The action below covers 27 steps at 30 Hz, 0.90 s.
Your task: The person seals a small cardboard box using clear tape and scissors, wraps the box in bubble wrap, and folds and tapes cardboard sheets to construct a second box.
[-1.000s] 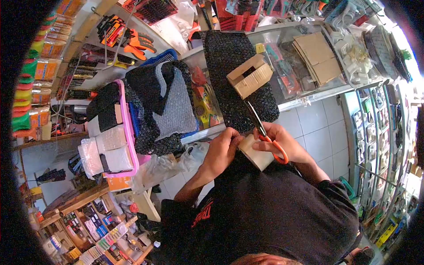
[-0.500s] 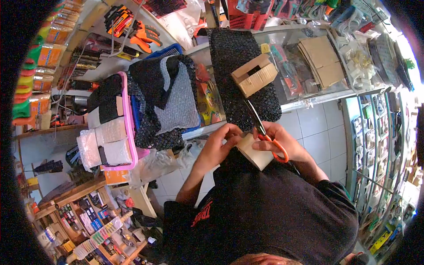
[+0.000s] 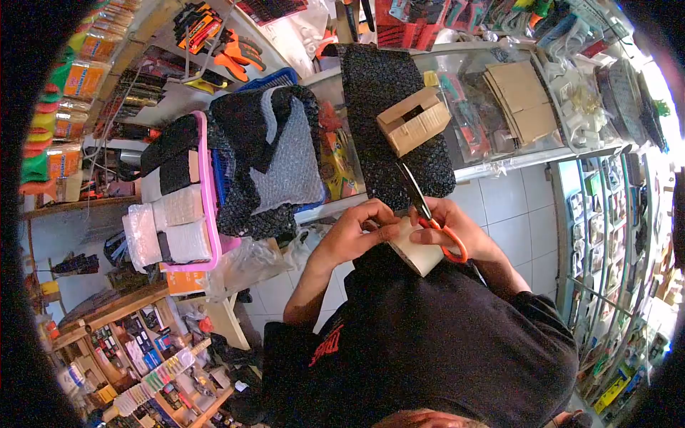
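Orange-handled scissors (image 3: 451,244) are in my right hand (image 3: 457,225), their dark blades pointing up and to the left. The same hand touches a light brown roll or piece of card (image 3: 419,251) held against my dark shirt. My left hand (image 3: 362,232) pinches at the upper left edge of that brown piece, thumb and fingers together. Just beyond the blades, black bubble wrap (image 3: 367,93) hangs over the counter's front edge. On it sits a small open cardboard box (image 3: 421,132).
Flattened cardboard (image 3: 524,100) lies on the glass counter (image 3: 499,158) at the right. To the left are a blue basket with bubble wrap (image 3: 289,167) and a pink-rimmed basket (image 3: 208,189) of wrapped packages. Shelves of goods (image 3: 606,235) stand at the right.
My left hand has shifted slightly at the brown piece's edge, its thumb now reaching further over it. The scissors stay in my right hand. The view has moved a little.
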{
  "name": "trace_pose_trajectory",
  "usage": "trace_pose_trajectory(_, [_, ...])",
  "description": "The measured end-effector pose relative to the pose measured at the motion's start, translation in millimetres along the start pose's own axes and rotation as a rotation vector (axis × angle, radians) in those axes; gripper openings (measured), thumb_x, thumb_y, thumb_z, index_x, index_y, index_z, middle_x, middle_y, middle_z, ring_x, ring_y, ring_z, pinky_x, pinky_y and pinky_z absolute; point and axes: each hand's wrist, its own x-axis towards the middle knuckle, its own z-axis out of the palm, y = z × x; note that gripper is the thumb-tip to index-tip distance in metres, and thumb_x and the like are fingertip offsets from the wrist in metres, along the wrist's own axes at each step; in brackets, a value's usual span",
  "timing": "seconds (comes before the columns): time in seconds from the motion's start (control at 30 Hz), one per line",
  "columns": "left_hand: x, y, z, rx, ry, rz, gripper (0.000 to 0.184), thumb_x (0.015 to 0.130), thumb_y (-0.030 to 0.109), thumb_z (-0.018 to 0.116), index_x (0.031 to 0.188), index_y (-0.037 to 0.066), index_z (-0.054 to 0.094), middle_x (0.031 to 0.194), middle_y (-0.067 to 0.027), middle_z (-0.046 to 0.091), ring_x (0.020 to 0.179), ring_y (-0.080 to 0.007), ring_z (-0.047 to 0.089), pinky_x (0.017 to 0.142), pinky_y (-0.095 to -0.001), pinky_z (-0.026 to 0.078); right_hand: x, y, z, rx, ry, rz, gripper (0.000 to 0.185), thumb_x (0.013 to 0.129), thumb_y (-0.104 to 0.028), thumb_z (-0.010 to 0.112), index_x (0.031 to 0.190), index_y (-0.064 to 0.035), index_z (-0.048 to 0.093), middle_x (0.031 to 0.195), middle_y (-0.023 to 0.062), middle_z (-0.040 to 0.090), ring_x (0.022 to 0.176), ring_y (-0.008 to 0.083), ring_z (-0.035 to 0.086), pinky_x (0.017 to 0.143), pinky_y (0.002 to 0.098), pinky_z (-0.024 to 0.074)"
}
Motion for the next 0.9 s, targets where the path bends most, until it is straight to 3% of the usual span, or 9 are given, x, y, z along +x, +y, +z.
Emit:
trace_pose_trajectory(0.17, [0, -12, -3, 0.062, 0.008, 0.005, 0.017, 0.092, 0.014, 0.077, 0.091, 0.0, 0.067, 0.093, -0.0048, 0.067, 0.091, -0.0131, 0.066, 0.077, -0.0305, 0.052, 0, 1, 1, 0.017, -0.013, 0.01, 0.024, 0.086, -0.01, 0.079, 0.094, -0.0077, 0.056, 0.08, -0.0085, 0.045, 0.072, 0.0021, 0.042, 0.062, 0.0222, 0.0328])
trace_pose_trajectory(0.37, [-4, 6, 5, 0.341, 0.116, 0.167, 0.016, 0.092, 0.009, 0.074, 0.09, -0.001, 0.063, 0.09, -0.0154, 0.068, 0.081, -0.0282, 0.069, 0.073, -0.0382, 0.051, -1, 0, 3, -0.013, -0.006, -0.001, 0.024, 0.086, -0.012, 0.079, 0.093, -0.0073, 0.057, 0.081, -0.0079, 0.046, 0.075, 0.0027, 0.042, 0.065, 0.0222, 0.033])
trace_pose_trajectory(0.47, [-7, 10, 11, 0.383, 0.162, 0.232, 0.015, 0.094, 0.009, 0.072, 0.093, -0.001, 0.06, 0.089, -0.0183, 0.067, 0.082, -0.036, 0.068, 0.072, -0.0417, 0.052, -3, -2, 4, -0.019, -0.007, 0.02, 0.024, 0.086, -0.012, 0.079, 0.094, -0.007, 0.057, 0.082, -0.0078, 0.046, 0.076, 0.0034, 0.043, 0.065, 0.0227, 0.0335])
trace_pose_trajectory(0.67, [-14, 0, 27, 0.455, 0.263, 0.219, 0.016, 0.1, 0.013, 0.065, 0.103, 0.001, 0.056, 0.088, -0.02, 0.066, 0.085, -0.0424, 0.067, 0.072, -0.0459, 0.052, -4, 6, 5, 0.0, 0.005, -0.002, 0.024, 0.087, -0.013, 0.079, 0.095, -0.0069, 0.057, 0.082, -0.0077, 0.046, 0.076, 0.0037, 0.044, 0.067, 0.0227, 0.0352])
trace_pose_trajectory(0.77, [-15, 2, 30, 0.456, 0.279, 0.213, 0.017, 0.102, 0.016, 0.062, 0.104, 0.0, 0.055, 0.087, -0.0211, 0.067, 0.083, -0.044, 0.066, 0.07, -0.0464, 0.051, -5, 5, 6, -0.029, 0.024, 0.015, 0.024, 0.088, -0.012, 0.079, 0.095, -0.007, 0.057, 0.082, -0.0078, 0.046, 0.076, 0.0033, 0.043, 0.067, 0.0224, 0.0352])
trace_pose_trajectory(0.87, [-15, 0, 33, 0.47, 0.335, 0.25, 0.019, 0.103, 0.018, 0.061, 0.102, 0.0, 0.055, 0.082, -0.0205, 0.066, 0.075, -0.0396, 0.067, 0.067, -0.0453, 0.051, -6, 6, 7, -0.064, 0.033, 0.001, 0.023, 0.087, -0.011, 0.079, 0.094, -0.0072, 0.056, 0.081, -0.0083, 0.045, 0.074, 0.0027, 0.042, 0.064, 0.0221, 0.0336])
trace_pose_trajectory(0.9, [-15, 1, 32, 0.397, 0.32, 0.118, 0.02, 0.104, 0.02, 0.06, 0.102, 0.0, 0.055, 0.083, -0.0181, 0.066, 0.073, -0.0332, 0.067, 0.065, -0.0426, 0.052, -7, 4, 8, -0.065, 0.026, 0.006, 0.023, 0.087, -0.01, 0.079, 0.094, -0.0072, 0.056, 0.081, -0.0085, 0.045, 0.073, 0.0025, 0.042, 0.063, 0.0221, 0.0329])
